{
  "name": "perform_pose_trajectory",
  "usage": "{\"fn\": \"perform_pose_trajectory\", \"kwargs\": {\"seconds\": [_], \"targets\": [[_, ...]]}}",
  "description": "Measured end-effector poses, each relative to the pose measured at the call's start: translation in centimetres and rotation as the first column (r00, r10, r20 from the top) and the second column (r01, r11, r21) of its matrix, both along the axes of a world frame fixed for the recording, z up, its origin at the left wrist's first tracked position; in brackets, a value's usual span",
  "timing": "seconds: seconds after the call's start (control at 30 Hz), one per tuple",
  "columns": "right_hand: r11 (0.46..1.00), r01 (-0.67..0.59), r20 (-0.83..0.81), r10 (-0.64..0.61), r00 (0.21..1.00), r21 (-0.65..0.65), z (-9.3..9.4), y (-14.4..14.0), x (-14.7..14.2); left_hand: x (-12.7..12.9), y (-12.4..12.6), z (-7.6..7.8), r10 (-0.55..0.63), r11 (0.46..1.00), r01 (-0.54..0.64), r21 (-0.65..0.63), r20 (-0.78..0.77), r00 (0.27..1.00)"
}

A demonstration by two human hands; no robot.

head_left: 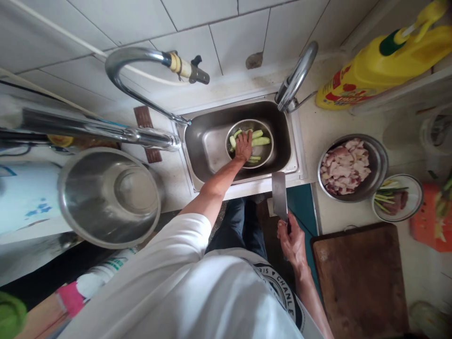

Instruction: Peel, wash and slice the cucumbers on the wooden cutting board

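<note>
Directions are from the person's body, with 12 o'clock straight ahead. Nearest, between 1 and 2 o'clock, the right hand (291, 238) has its fingers closed around the handle of a cleaver (280, 194), whose blade points to 12 o'clock. At 3 o'clock lies the board (360, 278), on the bench (309, 150). Farther, at 12 o'clock, the left hand (243, 147) reaches into a bowl (271, 153) and touches the green pieces (260, 141); its fingertips are partly hidden, so I cannot tell if it pinches any. This bowl stands inside the sink (212, 143). From the left hand, 2 long pieces are just beside, at about 3 o'clock, their long axis nearly from 9 to 3. The left hand is therefore nearer; from the right hand they lie at 11 o'clock, well apart. Farthest, behind the sink, rises a curved tap (300, 73).
</note>
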State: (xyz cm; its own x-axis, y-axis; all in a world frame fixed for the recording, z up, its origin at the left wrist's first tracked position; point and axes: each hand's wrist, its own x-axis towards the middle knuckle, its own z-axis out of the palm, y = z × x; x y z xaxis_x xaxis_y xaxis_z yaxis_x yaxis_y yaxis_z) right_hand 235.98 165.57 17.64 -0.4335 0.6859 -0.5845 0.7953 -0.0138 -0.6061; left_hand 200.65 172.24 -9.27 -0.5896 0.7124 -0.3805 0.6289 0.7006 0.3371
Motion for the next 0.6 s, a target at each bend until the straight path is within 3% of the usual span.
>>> {"fn": "perform_pose_trajectory", "kwargs": {"seconds": [0.07,0.2,0.37,0.5,0.6], "targets": [[1.0,-0.006,-0.013,0.006,1.0,-0.003,-0.1,0.0,0.2,-0.3,-0.1,0.3,-0.017,0.999,0.017,0.027,-0.009,1.0],[1.0,-0.017,-0.024,0.017,1.0,0.0,-0.2,0.0,0.4,0.5,-2.2,0.9,-0.156,0.986,0.159,0.046,-0.06,0.986],[0.999,-0.043,-0.022,0.043,0.999,0.014,-0.3,0.1,0.6,1.1,-2.9,0.4,-0.009,0.999,0.007,-0.035,-0.051,0.999],[0.999,-0.037,-0.021,0.037,0.999,0.019,-0.1,-0.2,0.9,0.0,-1.7,0.5,0.03,0.999,-0.03,-0.017,-0.009,1.0],[0.999,-0.043,-0.024,0.043,0.999,0.025,0.0,-0.4,1.3,-0.4,-2.5,1.2,0.067,0.997,-0.068,0.036,0.014,0.998]]}}
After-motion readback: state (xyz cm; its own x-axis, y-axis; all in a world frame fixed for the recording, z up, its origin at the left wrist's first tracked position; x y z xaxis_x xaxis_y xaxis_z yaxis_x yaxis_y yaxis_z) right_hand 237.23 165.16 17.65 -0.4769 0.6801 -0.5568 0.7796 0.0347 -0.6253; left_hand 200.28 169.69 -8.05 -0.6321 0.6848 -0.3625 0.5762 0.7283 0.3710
